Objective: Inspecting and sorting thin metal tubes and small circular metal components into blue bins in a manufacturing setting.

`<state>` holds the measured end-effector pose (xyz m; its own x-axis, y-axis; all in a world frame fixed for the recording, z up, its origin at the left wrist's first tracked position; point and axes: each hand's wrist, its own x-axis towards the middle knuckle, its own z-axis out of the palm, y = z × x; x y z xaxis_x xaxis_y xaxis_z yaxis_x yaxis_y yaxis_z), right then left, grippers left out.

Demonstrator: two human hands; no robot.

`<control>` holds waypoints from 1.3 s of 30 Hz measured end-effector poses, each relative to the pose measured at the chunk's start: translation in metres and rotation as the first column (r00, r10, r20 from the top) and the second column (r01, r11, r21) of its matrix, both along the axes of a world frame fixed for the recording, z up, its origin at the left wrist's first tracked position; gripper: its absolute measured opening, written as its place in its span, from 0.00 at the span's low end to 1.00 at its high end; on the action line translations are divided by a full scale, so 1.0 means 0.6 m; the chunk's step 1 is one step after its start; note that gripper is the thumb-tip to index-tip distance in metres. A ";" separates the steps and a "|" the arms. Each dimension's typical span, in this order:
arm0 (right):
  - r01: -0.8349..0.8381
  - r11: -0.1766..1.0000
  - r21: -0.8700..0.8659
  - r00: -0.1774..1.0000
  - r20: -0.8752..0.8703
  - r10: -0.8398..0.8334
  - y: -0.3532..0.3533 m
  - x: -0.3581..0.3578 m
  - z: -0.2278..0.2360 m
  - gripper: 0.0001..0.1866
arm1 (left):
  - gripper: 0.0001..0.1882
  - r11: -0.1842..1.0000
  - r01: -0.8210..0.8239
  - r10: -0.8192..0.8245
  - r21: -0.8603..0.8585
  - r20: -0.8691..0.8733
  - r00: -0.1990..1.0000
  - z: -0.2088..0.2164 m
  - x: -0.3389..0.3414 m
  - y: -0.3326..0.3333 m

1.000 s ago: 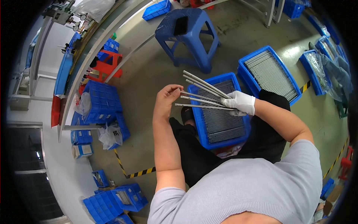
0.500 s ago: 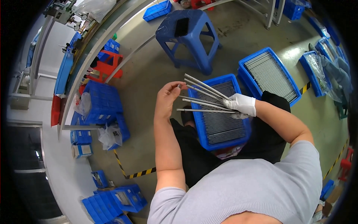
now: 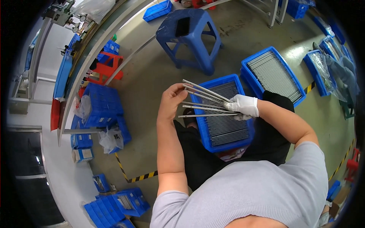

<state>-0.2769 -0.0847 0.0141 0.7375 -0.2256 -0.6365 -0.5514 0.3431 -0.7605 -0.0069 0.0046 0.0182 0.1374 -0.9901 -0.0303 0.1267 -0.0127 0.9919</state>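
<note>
Several thin metal rods (image 3: pixel 208 108) fan out over a blue crate (image 3: pixel 204 131) between my knees. My right hand (image 3: pixel 244 106), in a white glove, is closed around their right ends. On the left, my bare left hand (image 3: pixel 172 102) has its thumb and fingers pinched at the free ends of the upper rods. The lower rods' left ends spread apart and touch nothing. Below the hands, the crate holds rows of similar rods (image 3: pixel 228 131) lying side by side. The right hand's fingers are partly hidden under the rods.
Another blue crate (image 3: pixel 247 72) of lighter rods stands to the right. Ahead is a blue plastic stool (image 3: pixel 194 32) with a black phone (image 3: pixel 183 26) on it. Stacked blue crates (image 3: pixel 102 104) and a workbench frame line the left. Striped tape (image 3: pixel 142 176) marks the floor.
The rods have shifted slightly left, and their upper ends now reach my left hand's fingers. My right hand still grips the bundle.
</note>
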 end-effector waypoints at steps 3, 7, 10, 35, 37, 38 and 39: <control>-0.085 0.992 0.098 0.996 0.022 0.083 -0.004 -0.003 0.005 0.29 | 0.13 0.999 0.033 -0.032 0.003 -0.034 0.999 0.002 0.001 0.005; -0.037 0.999 0.002 0.999 0.016 0.037 0.004 0.002 -0.004 0.28 | 0.12 0.994 0.076 -0.079 0.073 0.040 0.996 -0.001 0.003 0.005; 0.011 0.999 -0.030 1.000 0.024 -0.010 0.006 0.003 0.008 0.27 | 0.11 0.996 0.053 -0.059 0.071 0.084 0.995 -0.001 0.001 0.003; -0.085 0.983 -0.161 0.996 -0.008 0.085 0.001 -0.001 -0.007 0.34 | 0.21 0.997 -0.055 0.058 -0.057 0.054 0.997 0.008 -0.003 0.005; -0.056 0.987 -0.152 0.998 -0.002 0.056 0.004 0.001 -0.012 0.34 | 0.18 0.997 -0.049 0.051 -0.052 0.043 0.998 0.011 -0.002 0.008; -0.055 0.987 -0.151 0.998 -0.002 0.055 0.003 0.000 -0.015 0.34 | 0.16 0.998 -0.046 0.048 -0.049 0.034 0.998 0.012 -0.002 0.009; -0.055 0.989 -0.139 0.998 0.012 0.058 0.000 -0.002 -0.018 0.36 | 0.16 0.998 -0.045 0.047 -0.049 0.033 0.998 0.012 -0.003 0.010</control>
<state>-0.2781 -0.0846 0.0034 0.7614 -0.2686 -0.5900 -0.5543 0.2023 -0.8074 -0.0085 0.0105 0.0251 0.1827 -0.9829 0.0226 0.0919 0.0400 0.9950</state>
